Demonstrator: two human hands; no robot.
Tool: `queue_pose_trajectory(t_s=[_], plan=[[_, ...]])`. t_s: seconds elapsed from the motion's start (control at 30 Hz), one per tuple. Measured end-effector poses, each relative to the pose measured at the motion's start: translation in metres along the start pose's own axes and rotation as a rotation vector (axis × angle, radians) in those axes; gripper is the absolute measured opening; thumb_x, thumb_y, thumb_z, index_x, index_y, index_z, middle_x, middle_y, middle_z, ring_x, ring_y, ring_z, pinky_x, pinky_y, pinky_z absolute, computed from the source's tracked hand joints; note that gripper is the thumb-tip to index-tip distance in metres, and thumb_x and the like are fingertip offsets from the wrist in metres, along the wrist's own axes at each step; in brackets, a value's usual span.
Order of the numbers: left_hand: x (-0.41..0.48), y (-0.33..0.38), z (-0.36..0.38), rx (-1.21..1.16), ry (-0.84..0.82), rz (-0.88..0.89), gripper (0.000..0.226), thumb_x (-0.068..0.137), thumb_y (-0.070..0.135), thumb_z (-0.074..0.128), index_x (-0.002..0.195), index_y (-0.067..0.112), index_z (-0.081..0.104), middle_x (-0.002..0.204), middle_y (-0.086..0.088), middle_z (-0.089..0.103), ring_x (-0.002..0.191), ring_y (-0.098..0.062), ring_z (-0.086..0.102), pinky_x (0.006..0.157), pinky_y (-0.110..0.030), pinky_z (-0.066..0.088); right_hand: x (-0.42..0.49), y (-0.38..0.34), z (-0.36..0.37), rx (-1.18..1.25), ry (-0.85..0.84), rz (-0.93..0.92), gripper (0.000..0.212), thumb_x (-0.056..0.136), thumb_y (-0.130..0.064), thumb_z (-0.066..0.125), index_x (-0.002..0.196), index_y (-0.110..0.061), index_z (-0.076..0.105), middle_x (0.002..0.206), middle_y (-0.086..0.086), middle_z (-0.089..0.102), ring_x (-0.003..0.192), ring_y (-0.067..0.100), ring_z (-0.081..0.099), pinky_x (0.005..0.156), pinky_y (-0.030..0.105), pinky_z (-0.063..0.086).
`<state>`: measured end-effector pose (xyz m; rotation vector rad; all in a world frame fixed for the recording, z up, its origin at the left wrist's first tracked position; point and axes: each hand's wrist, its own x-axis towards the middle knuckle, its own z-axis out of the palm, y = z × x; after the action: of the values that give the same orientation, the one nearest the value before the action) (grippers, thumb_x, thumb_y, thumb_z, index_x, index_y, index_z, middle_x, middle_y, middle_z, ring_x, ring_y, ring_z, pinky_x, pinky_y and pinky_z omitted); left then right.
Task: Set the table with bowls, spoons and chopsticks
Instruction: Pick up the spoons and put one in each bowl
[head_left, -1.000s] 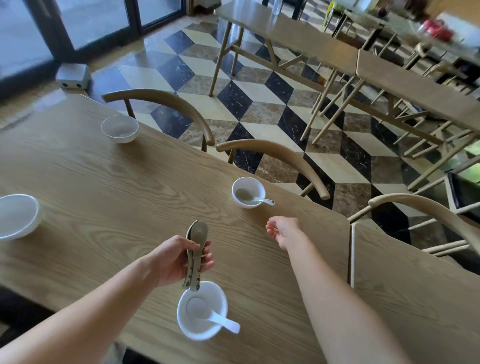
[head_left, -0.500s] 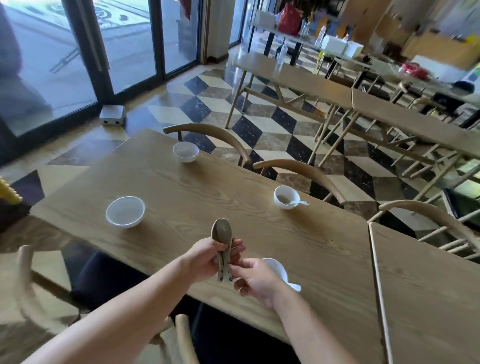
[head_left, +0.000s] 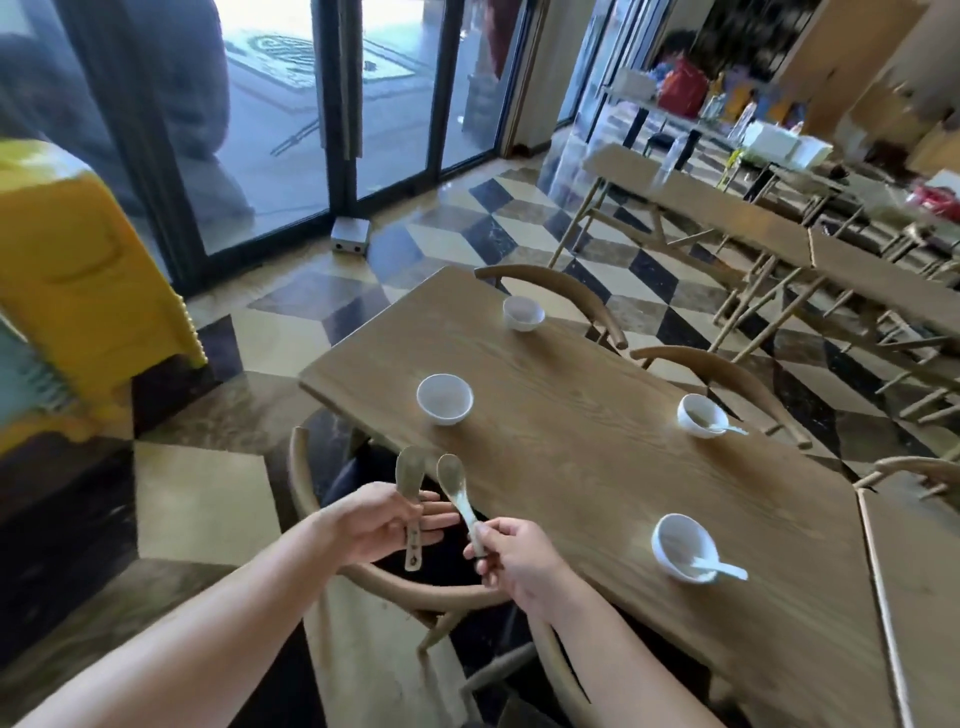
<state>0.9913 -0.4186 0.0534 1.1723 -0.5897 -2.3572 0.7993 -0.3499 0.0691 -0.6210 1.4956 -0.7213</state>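
Each hand's grip pinches one pale ceramic spoon, your left hand (head_left: 382, 525) its spoon (head_left: 410, 499) and your right hand (head_left: 514, 558) its spoon (head_left: 457, 493), likely for the two spoonless white bowls (head_left: 444, 399) on the wooden table (head_left: 571, 467).

Matt grained wood table (head_left: 597, 467); glossy white ceramic bowls (head_left: 444, 399).
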Motion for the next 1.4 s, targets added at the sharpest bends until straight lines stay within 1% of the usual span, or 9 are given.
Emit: queue_pose_trajectory(t_s=[0.27,0.5,0.63,0.73,0.87,1.0,1.13,1.27,1.4], plan=[[0.007,0.015,-0.032,-0.039,0.13,-0.04,0.026,0.105,0.003,0.042,0.125,-0.009,0.052,0.118,-0.026,0.069,0.104,-0.036,0.071,0.09,-0.053,0.054,0.038,-0.036,-0.011,0.045,0.066,0.002,0.006,0.096,0.006,0.052,0.099,0.005,0.057,0.071,0.013,0.06,0.052,0.013,0.049,0.044,0.02,0.04],[0.066,0.054,-0.048,0.035,0.298,-0.102,0.027,0.106,0.027,0.045,0.109,0.004,0.06,0.093,-0.013,0.077,0.074,-0.029,0.073,0.079,-0.047,0.057,0.113,-0.07,-0.024,0.093,0.11,0.035,0.011,0.096,-0.005,0.06,0.086,0.0,0.058,0.067,0.01,0.061,0.048,0.011,0.048,0.041,0.02,0.039],[0.104,0.098,-0.057,0.058,0.351,-0.173,0.02,0.105,0.013,0.043,0.11,0.002,0.06,0.075,-0.01,0.068,0.064,-0.024,0.064,0.071,-0.043,0.057,0.162,-0.09,-0.029,0.115,0.079,0.086,0.012,0.096,-0.004,0.058,0.085,-0.001,0.057,0.064,0.009,0.058,0.044,0.01,0.046,0.037,0.019,0.037],[0.124,0.131,-0.057,0.057,0.334,-0.17,0.018,0.101,-0.002,0.041,0.11,-0.002,0.057,0.077,-0.013,0.066,0.066,-0.025,0.062,0.071,-0.041,0.059,0.196,-0.099,-0.032,0.124,0.057,0.12,0.01,0.096,-0.002,0.057,0.086,-0.001,0.058,0.061,0.009,0.058,0.043,0.01,0.046,0.037,0.019,0.036],[0.151,0.156,-0.059,0.013,0.314,-0.145,0.028,0.105,0.0,0.038,0.119,-0.014,0.057,0.088,-0.021,0.073,0.072,-0.027,0.071,0.063,-0.036,0.062,0.236,-0.105,-0.035,0.131,0.044,0.152,0.01,0.095,-0.003,0.059,0.085,-0.003,0.058,0.06,0.009,0.059,0.041,0.01,0.047,0.036,0.019,0.035],[0.17,0.16,-0.064,-0.047,0.312,-0.172,0.027,0.105,0.003,0.04,0.122,-0.011,0.056,0.11,-0.023,0.072,0.084,-0.029,0.072,0.073,-0.039,0.063,0.26,-0.106,-0.037,0.123,0.035,0.175,0.014,0.095,-0.004,0.061,0.082,-0.002,0.058,0.059,0.008,0.058,0.041,0.01,0.046,0.035,0.019,0.034],[0.184,0.161,-0.071,-0.06,0.333,-0.201,0.027,0.106,0.007,0.04,0.122,-0.007,0.057,0.106,-0.02,0.074,0.08,-0.027,0.073,0.072,-0.039,0.063,0.275,-0.108,-0.044,0.086,0.004,0.21,0.014,0.094,-0.006,0.062,0.081,-0.002,0.059,0.06,0.008,0.056,0.04,0.01,0.044,0.036,0.019,0.034],[0.19,0.166,-0.073,0.009,0.348,-0.235,0.022,0.106,0.01,0.043,0.116,-0.001,0.059,0.11,-0.016,0.075,0.073,-0.023,0.073,0.084,-0.042,0.057,0.286,-0.11,-0.045,0.048,0.005,0.222,0.016,0.095,-0.006,0.061,0.08,-0.002,0.061,0.061,0.008,0.055,0.04,0.009,0.043,0.037,0.018,0.033],[0.193,0.173,-0.074,0.022,0.325,-0.251,0.021,0.106,0.011,0.044,0.116,0.0,0.059,0.115,-0.014,0.073,0.078,-0.024,0.072,0.083,-0.042,0.055,0.295,-0.108,-0.045,0.055,0.059,0.232,0.017,0.095,-0.005,0.06,0.079,-0.003,0.059,0.062,0.008,0.054,0.039,0.009,0.042,0.036,0.018,0.032]])
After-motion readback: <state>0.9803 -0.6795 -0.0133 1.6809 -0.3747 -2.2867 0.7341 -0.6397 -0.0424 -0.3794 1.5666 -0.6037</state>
